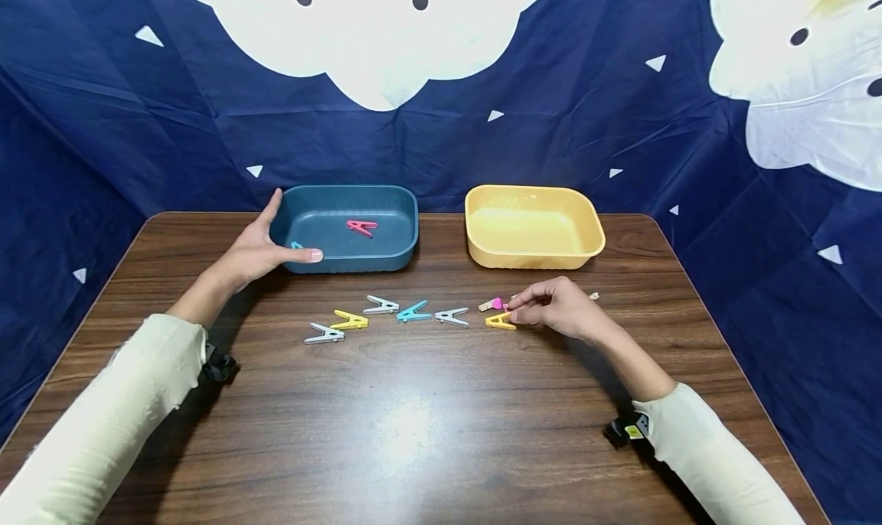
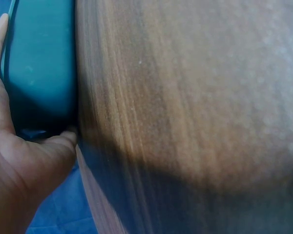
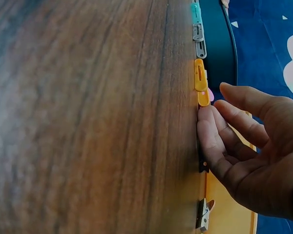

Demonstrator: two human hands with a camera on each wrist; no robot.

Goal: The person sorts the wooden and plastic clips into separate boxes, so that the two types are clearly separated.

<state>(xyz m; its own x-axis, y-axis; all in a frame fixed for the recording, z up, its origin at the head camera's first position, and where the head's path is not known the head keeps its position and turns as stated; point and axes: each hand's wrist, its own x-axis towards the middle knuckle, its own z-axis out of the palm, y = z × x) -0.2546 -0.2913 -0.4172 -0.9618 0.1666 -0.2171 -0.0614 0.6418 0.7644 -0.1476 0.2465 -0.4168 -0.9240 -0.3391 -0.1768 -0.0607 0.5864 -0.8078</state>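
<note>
My left hand (image 1: 251,253) spans the left end of a dark blue bin (image 1: 338,265), its thumb along the front rim and a finger stretched toward the back corner. Inside that bin lie a red clothespin (image 1: 361,227) and a part of a light blue one (image 1: 296,245). My right hand (image 1: 558,307) is low over the table, thumb tip right at the end of a yellow-orange clothespin (image 1: 499,321). Beside its index fingertip is a small wooden clothespin with a pink heart (image 1: 491,304). A gap shows between thumb and fingertips in the right wrist view.
A yellow bin (image 1: 534,262) stands back right. Across the table (image 1: 331,418) lie grey clothespins (image 1: 452,317), a blue one (image 1: 413,311) and a yellow one (image 1: 351,320). A small clip (image 3: 204,214) lies beyond my right hand. Blue cloth (image 1: 441,150) hangs behind.
</note>
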